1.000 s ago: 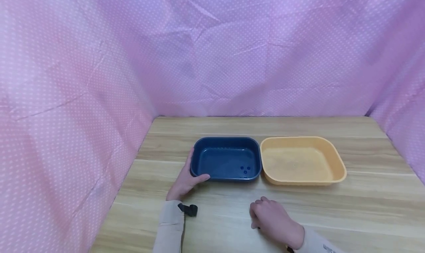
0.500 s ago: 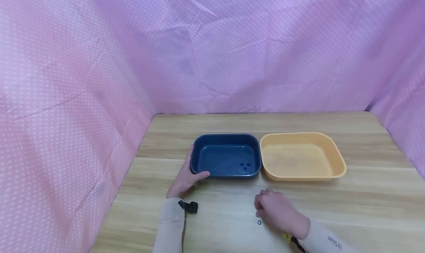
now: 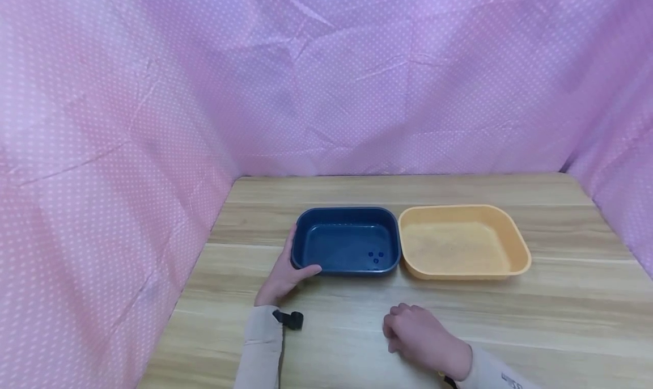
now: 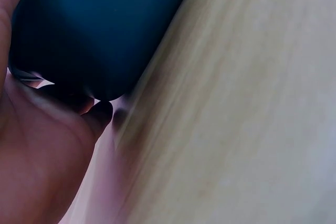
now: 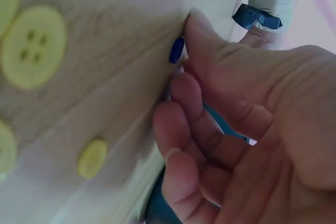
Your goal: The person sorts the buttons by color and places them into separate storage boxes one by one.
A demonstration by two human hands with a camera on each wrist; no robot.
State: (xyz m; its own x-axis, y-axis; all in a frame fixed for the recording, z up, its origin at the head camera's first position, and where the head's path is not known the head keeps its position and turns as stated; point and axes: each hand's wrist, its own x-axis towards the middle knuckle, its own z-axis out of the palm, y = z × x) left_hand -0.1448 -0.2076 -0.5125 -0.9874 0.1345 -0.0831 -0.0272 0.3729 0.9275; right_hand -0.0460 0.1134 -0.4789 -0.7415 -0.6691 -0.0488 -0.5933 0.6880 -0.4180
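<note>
In the head view my left hand (image 3: 282,274) grips the left end of a dark blue tray (image 3: 347,209), thumb over its front rim and fingers along its side. Several small blue buttons (image 3: 376,261) lie inside, near the front right corner. My right hand (image 3: 419,337) is low over the table in front of the trays, fingers bent. The right wrist view shows a blue button (image 5: 177,51) on the table right at the thumb tip, with the bent fingers just below; I cannot tell whether it is pinched. From the head, the hand hides this button.
A yellow-orange tray (image 3: 514,264) stands against the blue tray's right side. Several yellow buttons (image 5: 34,47) lie on the wooden table (image 3: 326,338) near my right wrist, mostly hidden from the head view. A pink dotted cloth (image 3: 326,83) hangs behind and on both sides.
My right hand moved slightly right, uncovering a blue button on the table, then came back left and covered it. The left hand and both trays stay put; the head view shifts slightly.
</note>
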